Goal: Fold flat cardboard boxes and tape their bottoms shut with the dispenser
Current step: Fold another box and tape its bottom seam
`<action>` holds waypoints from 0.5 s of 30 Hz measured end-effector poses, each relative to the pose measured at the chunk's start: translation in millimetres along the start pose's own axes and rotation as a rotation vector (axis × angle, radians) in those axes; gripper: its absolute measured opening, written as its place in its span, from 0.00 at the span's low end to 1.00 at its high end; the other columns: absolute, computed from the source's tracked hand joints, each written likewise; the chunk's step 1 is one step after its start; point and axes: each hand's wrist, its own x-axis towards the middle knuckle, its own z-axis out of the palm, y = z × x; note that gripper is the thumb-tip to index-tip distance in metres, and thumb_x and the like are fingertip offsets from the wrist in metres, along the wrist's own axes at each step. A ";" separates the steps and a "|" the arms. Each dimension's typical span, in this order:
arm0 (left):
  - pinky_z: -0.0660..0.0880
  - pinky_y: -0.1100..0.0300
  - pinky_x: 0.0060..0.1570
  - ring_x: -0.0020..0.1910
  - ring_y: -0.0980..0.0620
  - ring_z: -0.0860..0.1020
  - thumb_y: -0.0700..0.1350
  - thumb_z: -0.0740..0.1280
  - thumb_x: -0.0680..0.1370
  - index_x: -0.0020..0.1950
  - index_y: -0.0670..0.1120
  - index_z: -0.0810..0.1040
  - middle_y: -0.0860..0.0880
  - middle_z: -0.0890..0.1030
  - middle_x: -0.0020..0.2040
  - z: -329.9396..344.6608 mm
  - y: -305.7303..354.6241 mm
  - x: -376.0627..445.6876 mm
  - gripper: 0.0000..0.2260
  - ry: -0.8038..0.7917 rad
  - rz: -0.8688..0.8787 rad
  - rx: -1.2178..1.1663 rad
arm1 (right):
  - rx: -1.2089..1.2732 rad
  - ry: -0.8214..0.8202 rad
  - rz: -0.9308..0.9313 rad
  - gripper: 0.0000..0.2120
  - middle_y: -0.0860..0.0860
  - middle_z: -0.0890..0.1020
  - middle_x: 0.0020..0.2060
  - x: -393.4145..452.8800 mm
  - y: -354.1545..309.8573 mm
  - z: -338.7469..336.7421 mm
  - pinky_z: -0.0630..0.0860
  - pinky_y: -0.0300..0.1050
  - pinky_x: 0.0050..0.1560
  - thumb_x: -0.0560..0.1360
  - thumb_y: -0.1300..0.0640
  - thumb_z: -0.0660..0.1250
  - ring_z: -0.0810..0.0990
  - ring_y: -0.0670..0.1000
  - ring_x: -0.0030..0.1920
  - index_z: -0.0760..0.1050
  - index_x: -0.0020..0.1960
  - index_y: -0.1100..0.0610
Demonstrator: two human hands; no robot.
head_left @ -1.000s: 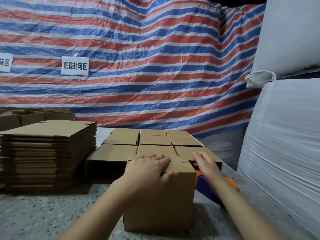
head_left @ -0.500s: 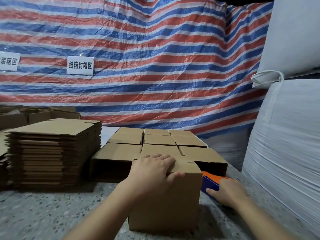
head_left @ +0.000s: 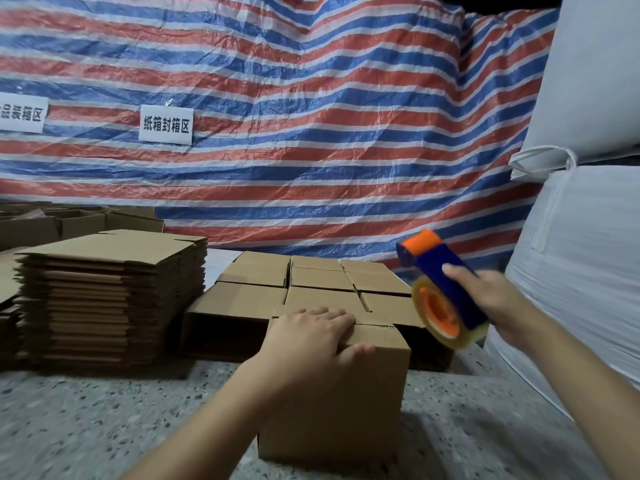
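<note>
Now that the right hand (head_left: 497,299) has lifted the tape dispenser (head_left: 445,289) off the surface, gripping it, the left hand (head_left: 311,336) presses flat on the box (head_left: 346,393) flaps, ready for taping.

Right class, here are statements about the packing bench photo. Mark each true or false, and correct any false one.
1. The left hand rests on top of the folded box. True.
2. The right hand holds the tape dispenser in the air. True.
3. The dispenser touches the box. False: it hangs clear, up to the right.
4. The flat cardboard stack lies right of the box. False: left.
</note>
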 end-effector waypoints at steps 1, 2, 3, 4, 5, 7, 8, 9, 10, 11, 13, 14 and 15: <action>0.62 0.52 0.72 0.74 0.54 0.65 0.72 0.45 0.77 0.75 0.56 0.64 0.56 0.67 0.76 0.7 -0.6 0.4 0.32 -0.005 0.000 -0.004 | 0.073 -0.036 -0.007 0.23 0.56 0.86 0.34 -0.3 -16.3 0.6 0.75 0.47 0.40 0.76 0.41 0.69 0.81 0.53 0.34 0.82 0.46 0.62; 0.61 0.52 0.73 0.74 0.54 0.65 0.72 0.45 0.77 0.76 0.57 0.63 0.56 0.66 0.76 1.5 -1.3 0.8 0.33 -0.005 -0.001 -0.007 | 0.141 -0.089 -0.011 0.23 0.56 0.85 0.35 -0.8 -31.4 2.8 0.76 0.47 0.41 0.75 0.40 0.69 0.82 0.53 0.34 0.82 0.48 0.62; 0.61 0.52 0.73 0.75 0.54 0.64 0.72 0.45 0.77 0.76 0.56 0.63 0.56 0.66 0.76 1.8 -2.0 0.8 0.33 -0.002 -0.002 -0.009 | 0.205 -0.156 -0.009 0.24 0.55 0.84 0.34 -1.2 -44.6 6.0 0.78 0.46 0.39 0.75 0.39 0.68 0.81 0.52 0.33 0.82 0.49 0.62; 0.61 0.52 0.73 0.75 0.54 0.64 0.72 0.44 0.77 0.76 0.56 0.63 0.56 0.66 0.76 1.5 -2.2 0.5 0.34 0.005 -0.001 -0.012 | 0.271 -0.231 0.001 0.25 0.54 0.83 0.32 -1.3 -55.5 9.6 0.79 0.45 0.35 0.74 0.37 0.68 0.81 0.50 0.31 0.81 0.50 0.61; 0.61 0.53 0.73 0.75 0.55 0.64 0.73 0.44 0.77 0.76 0.56 0.63 0.56 0.66 0.76 0.6 -2.0 -0.3 0.34 0.008 -0.002 -0.019 | 0.336 -0.305 0.020 0.26 0.53 0.82 0.31 -0.8 -64.3 13.4 0.79 0.44 0.31 0.72 0.36 0.68 0.80 0.49 0.29 0.81 0.50 0.60; 0.61 0.53 0.72 0.74 0.55 0.65 0.73 0.44 0.76 0.75 0.55 0.64 0.56 0.67 0.75 -3.1 0.5 -1.8 0.35 -0.003 -0.014 -0.050 | 0.388 -0.432 0.048 0.27 0.53 0.79 0.31 0.6 -75.9 20.7 0.78 0.42 0.26 0.70 0.36 0.69 0.78 0.49 0.27 0.80 0.52 0.59; 0.62 0.53 0.71 0.73 0.54 0.66 0.73 0.44 0.76 0.74 0.56 0.66 0.56 0.69 0.74 -5.4 2.5 -2.2 0.34 -0.010 -0.035 -0.084 | 0.362 -0.478 0.061 0.27 0.54 0.78 0.31 1.5 -79.4 24.3 0.77 0.43 0.26 0.69 0.36 0.69 0.78 0.49 0.27 0.79 0.52 0.59; 0.65 0.52 0.68 0.71 0.53 0.69 0.71 0.44 0.76 0.72 0.56 0.68 0.55 0.72 0.72 -8.6 4.6 -3.1 0.32 -0.014 -0.068 -0.136 | 0.321 -0.514 0.077 0.27 0.55 0.78 0.31 2.8 -81.3 27.6 0.77 0.43 0.26 0.68 0.36 0.71 0.77 0.49 0.26 0.79 0.52 0.60; 0.67 0.51 0.64 0.68 0.52 0.71 0.69 0.44 0.77 0.70 0.56 0.69 0.54 0.74 0.70 -12.0 5.8 -4.0 0.29 -0.019 -0.107 -0.201 | 0.277 -0.544 0.096 0.28 0.55 0.78 0.30 4.2 -82.1 30.5 0.77 0.43 0.26 0.67 0.36 0.72 0.77 0.50 0.26 0.78 0.50 0.60; 0.68 0.51 0.60 0.65 0.51 0.73 0.66 0.45 0.79 0.68 0.56 0.69 0.52 0.75 0.68 -15.9 6.2 -4.8 0.26 -0.034 -0.138 -0.270 | 0.235 -0.574 0.113 0.28 0.55 0.78 0.30 5.4 -82.1 33.1 0.77 0.43 0.26 0.66 0.36 0.73 0.77 0.50 0.26 0.78 0.49 0.61; 0.68 0.53 0.55 0.61 0.51 0.73 0.59 0.46 0.82 0.68 0.54 0.69 0.50 0.76 0.65 -23.7 1.7 -3.7 0.20 -0.085 -0.186 -0.473 | 0.169 -0.622 0.137 0.29 0.55 0.79 0.30 7.7 -81.8 37.4 0.77 0.43 0.27 0.64 0.35 0.74 0.77 0.50 0.26 0.78 0.48 0.61; 0.69 0.55 0.55 0.59 0.52 0.74 0.56 0.47 0.83 0.66 0.54 0.71 0.50 0.76 0.62 -27.6 -1.9 -2.0 0.18 -0.088 -0.226 -0.629 | 0.151 -0.632 0.145 0.30 0.55 0.79 0.30 9.0 -81.9 38.9 0.77 0.43 0.27 0.63 0.35 0.75 0.77 0.50 0.26 0.78 0.48 0.61; 0.70 0.56 0.57 0.59 0.53 0.75 0.53 0.49 0.84 0.64 0.53 0.73 0.51 0.77 0.61 -30.7 -6.0 0.7 0.17 -0.064 -0.279 -0.805 | 0.138 -0.633 0.152 0.32 0.55 0.79 0.30 10.2 -82.6 40.1 0.77 0.43 0.27 0.61 0.35 0.75 0.77 0.50 0.26 0.78 0.48 0.61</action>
